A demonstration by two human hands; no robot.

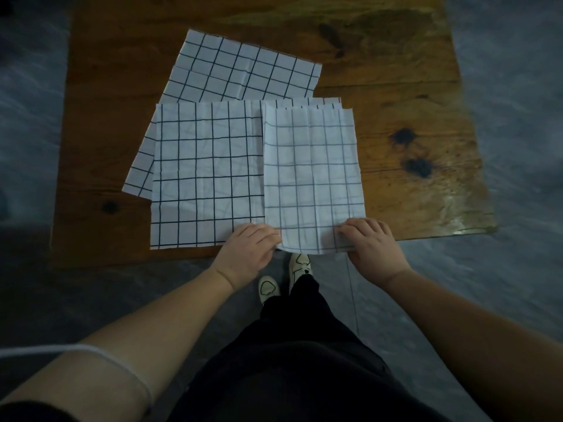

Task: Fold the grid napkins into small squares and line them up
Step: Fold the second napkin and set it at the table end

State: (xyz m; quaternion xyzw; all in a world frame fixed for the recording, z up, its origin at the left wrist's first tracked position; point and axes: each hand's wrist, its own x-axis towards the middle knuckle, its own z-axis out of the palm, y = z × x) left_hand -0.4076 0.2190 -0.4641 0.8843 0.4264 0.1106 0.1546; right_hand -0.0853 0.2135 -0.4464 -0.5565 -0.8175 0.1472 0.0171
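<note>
Pinching folded napkin (pixel 310 178) near edge: left hand (pixel 248 249), right hand (pixel 370 243) fingers gripping.

We find no text, label, brand, number or sign that can be read anywhere in this view. The grid napkins (pixel 210 166) carry only a pattern of dark lines on white cloth, with no lettering or tag that we can make out. The wooden table (pixel 411 166) shows grain and dark knots, nothing written. The light shoes (pixel 300 264) bear dark outlined shapes, but we cannot read these as letters or a logo.
</note>
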